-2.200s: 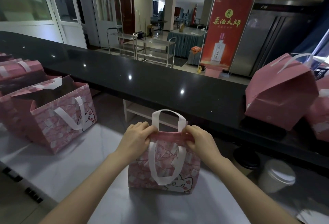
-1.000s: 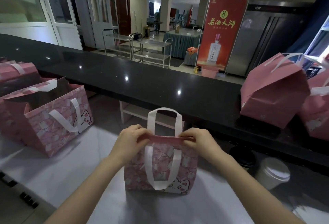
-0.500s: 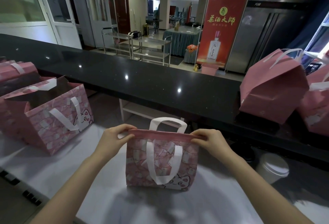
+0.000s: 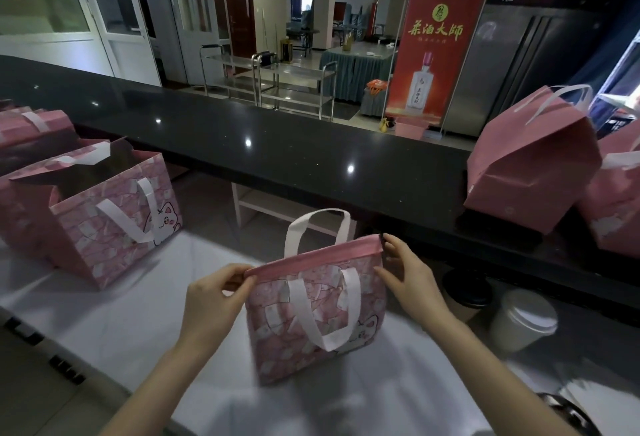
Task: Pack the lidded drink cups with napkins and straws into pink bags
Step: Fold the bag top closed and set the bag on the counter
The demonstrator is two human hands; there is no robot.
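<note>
left hand [image 4: 212, 297] pinching bag [image 4: 313, 324], right hand [image 4: 410, 276] touching

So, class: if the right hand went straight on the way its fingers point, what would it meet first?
Probably the pink bag: the right hand points at the right end of its folded top edge, nearly touching, though depth is unclear.
</note>
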